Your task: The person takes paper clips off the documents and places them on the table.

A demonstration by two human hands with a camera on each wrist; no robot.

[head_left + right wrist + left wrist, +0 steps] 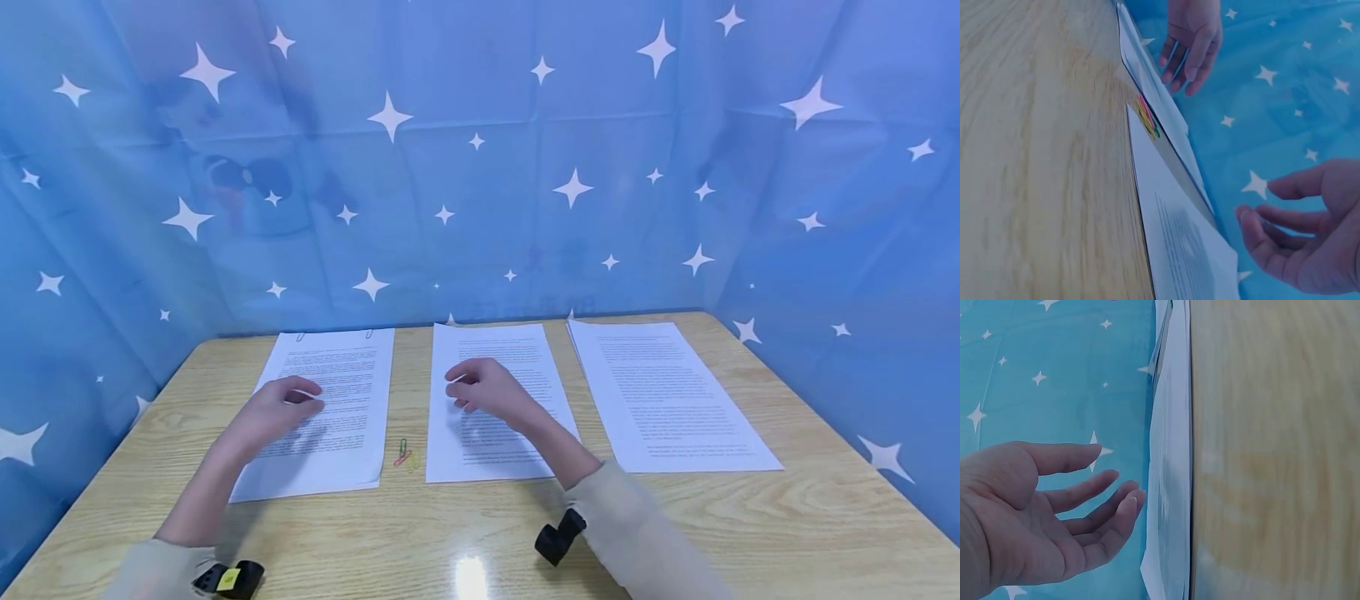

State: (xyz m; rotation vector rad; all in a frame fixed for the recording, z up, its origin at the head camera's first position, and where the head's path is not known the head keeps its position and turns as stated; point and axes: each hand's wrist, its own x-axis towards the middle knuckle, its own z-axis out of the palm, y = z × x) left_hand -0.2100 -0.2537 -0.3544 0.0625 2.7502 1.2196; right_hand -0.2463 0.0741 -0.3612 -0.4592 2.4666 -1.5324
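Note:
My left hand (272,410) hovers over the left stack of printed sheets (337,475), fingers loosely bent with nothing between them. Two paper clips (369,333) sit on that stack's far edge. Over the middle stack (450,454), my right hand (491,390) hangs with its fingers relaxed and slightly curled, holding nothing. In the right wrist view, a gap shows between the thumb and fingers of the right hand (1310,237). Between the left and middle stacks lie a few loose paper clips: green (402,447), pink (402,458) and yellow (415,462).
A third stack of printed sheets (667,400) lies on the right of the wooden table (390,542). A blue curtain with white stars (480,167) rises behind the table and along its sides. Black wrist cameras (558,537) are worn on both wrists.

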